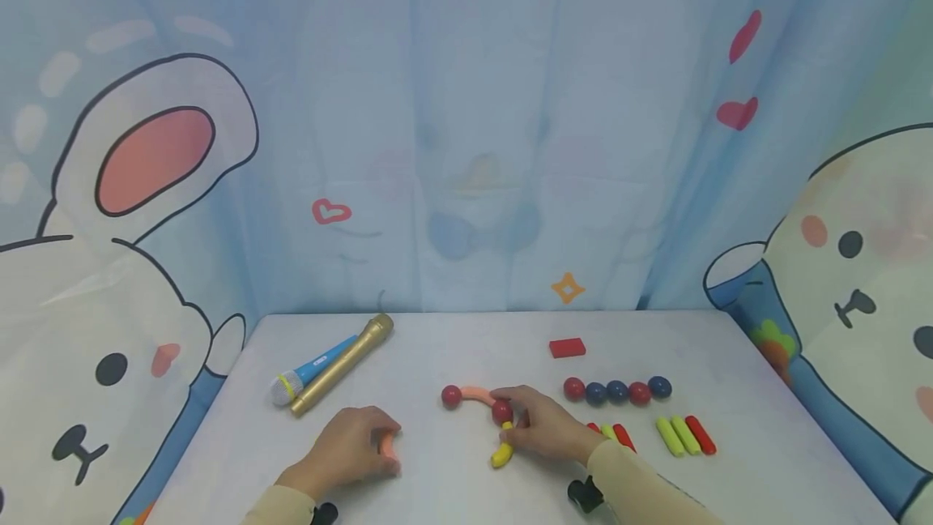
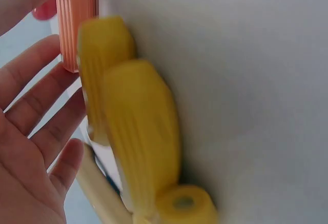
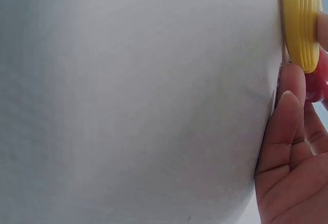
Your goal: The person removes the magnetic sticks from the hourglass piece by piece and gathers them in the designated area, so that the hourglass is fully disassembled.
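My left hand (image 1: 350, 448) pinches an orange curved stick (image 1: 387, 445) between thumb and fingers, close over the white table. Beside that hand in the left wrist view are ribbed yellow curved sticks (image 2: 141, 126), hidden from the head view. A chain lies in the middle: a red ball (image 1: 451, 396), an orange arc (image 1: 475, 394), a second red ball (image 1: 501, 411) and a yellow curved stick (image 1: 502, 454). At its near end my right hand (image 1: 547, 426) pinches the yellow stick where it meets the second ball, index finger over the ball's far side.
A blue microphone (image 1: 317, 364) and a gold microphone (image 1: 344, 365) lie at the back left. Behind the right hand are a red block (image 1: 567, 347) and a row of red and blue balls (image 1: 617, 392). Green sticks (image 1: 670, 437) and a red stick (image 1: 700, 435) lie farther right.
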`<state>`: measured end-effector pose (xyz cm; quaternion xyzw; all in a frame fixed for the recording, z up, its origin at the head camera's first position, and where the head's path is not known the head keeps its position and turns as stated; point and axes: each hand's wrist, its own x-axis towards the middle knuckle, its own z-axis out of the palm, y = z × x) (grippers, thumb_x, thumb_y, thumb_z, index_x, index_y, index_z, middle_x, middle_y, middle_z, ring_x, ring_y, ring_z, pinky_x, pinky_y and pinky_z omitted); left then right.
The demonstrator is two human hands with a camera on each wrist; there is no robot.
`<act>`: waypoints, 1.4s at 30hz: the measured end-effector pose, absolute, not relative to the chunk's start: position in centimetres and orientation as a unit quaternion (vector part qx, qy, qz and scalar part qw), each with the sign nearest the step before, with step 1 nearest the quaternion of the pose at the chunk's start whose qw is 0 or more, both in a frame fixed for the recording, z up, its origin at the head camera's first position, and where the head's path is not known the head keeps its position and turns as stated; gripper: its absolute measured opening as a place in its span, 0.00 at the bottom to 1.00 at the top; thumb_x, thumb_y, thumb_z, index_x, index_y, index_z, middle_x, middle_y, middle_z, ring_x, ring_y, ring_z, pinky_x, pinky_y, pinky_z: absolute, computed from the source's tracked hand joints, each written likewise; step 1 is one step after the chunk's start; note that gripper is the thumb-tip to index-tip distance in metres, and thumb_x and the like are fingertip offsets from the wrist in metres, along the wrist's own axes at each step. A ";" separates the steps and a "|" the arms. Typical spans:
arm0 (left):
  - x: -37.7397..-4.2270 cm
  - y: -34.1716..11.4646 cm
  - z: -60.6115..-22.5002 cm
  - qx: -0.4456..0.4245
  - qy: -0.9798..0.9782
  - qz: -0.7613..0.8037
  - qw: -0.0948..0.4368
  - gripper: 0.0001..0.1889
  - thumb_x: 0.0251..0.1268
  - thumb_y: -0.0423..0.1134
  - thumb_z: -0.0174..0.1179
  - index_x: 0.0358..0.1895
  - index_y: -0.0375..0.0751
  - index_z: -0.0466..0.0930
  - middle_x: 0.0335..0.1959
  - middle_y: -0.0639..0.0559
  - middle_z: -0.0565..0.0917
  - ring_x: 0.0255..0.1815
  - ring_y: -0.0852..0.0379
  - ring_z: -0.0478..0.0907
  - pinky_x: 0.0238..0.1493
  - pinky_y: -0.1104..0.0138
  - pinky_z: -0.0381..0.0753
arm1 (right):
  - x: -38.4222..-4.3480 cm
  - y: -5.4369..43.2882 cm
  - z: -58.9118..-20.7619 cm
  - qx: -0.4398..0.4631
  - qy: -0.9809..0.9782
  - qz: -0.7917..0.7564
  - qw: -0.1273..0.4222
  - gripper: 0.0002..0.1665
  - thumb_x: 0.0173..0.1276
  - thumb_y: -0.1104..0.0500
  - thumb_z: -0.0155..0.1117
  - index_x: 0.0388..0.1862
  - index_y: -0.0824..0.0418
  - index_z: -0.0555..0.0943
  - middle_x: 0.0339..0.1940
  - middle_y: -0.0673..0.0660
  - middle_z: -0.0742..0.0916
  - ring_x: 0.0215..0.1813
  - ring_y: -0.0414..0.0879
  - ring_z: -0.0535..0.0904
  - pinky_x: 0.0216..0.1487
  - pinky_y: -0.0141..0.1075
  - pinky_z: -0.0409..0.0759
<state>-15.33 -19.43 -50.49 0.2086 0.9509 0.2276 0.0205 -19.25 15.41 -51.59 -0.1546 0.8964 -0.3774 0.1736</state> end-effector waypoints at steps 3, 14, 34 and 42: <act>-15.2 -20.1 -50.5 0.200 0.950 0.241 0.025 0.29 0.38 0.56 0.80 0.48 0.51 0.87 0.47 0.60 0.86 0.53 0.51 0.81 0.58 0.49 0.75 | -19.3 15.4 -51.6 -0.154 0.898 -0.375 0.174 0.40 0.58 0.50 0.78 0.70 0.46 0.73 0.53 0.50 0.77 0.40 0.46 0.74 0.39 0.37 0.79; -14.8 -21.2 -49.7 0.185 0.948 0.253 0.045 0.32 0.37 0.54 0.81 0.51 0.49 0.86 0.52 0.52 0.85 0.56 0.44 0.79 0.59 0.46 0.74 | -19.2 15.4 -51.6 -0.147 0.896 -0.379 0.177 0.40 0.58 0.51 0.78 0.70 0.45 0.73 0.52 0.49 0.77 0.40 0.46 0.74 0.38 0.37 0.79; -18.0 -12.2 -49.2 0.207 0.921 0.299 0.139 0.21 0.56 0.46 0.73 0.54 0.48 0.85 0.43 0.60 0.80 0.40 0.61 0.74 0.46 0.63 0.78 | -18.9 13.5 -51.2 -0.129 0.877 -0.441 0.140 0.40 0.60 0.67 0.73 0.71 0.53 0.70 0.65 0.57 0.77 0.48 0.48 0.80 0.49 0.40 0.84; -17.0 -12.2 -49.2 0.183 0.911 0.330 0.166 0.13 0.65 0.33 0.61 0.46 0.54 0.88 0.38 0.63 0.79 0.40 0.60 0.73 0.49 0.57 0.78 | -18.7 14.3 -51.1 -0.085 0.917 -0.373 0.114 0.33 0.62 0.61 0.74 0.66 0.52 0.76 0.57 0.51 0.81 0.46 0.46 0.77 0.51 0.44 0.82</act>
